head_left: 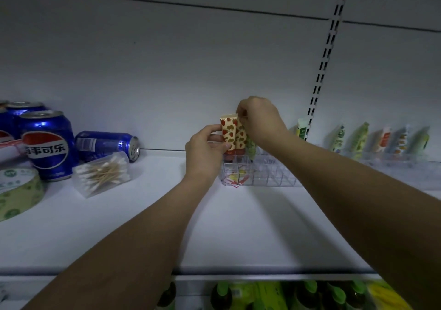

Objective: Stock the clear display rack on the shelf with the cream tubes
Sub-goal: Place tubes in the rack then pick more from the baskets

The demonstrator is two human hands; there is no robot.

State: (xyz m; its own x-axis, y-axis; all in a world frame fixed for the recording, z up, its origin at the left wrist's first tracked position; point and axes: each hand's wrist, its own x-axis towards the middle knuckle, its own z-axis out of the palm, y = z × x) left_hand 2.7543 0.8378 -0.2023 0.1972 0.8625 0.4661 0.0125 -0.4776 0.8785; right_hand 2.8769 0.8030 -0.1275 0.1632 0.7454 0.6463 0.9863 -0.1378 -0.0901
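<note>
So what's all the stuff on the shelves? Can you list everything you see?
cream tubes in hands: two, cream with red strawberries, caps down in the rack's left end
green tube: one, green, just right of them in the rack
clear display rack: one, see-through, mid shelf
soda cans: at least three, blue; two or more upright at left, one lying on its side beside them
cotton swabs: one clear box, white tips
tape roll: one, green and white, far left
tubes at right: several, mixed colours, in another clear rack
green bottles: several, lower shelf
left hand: grips one strawberry tube
right hand: pinches the other's top
</note>
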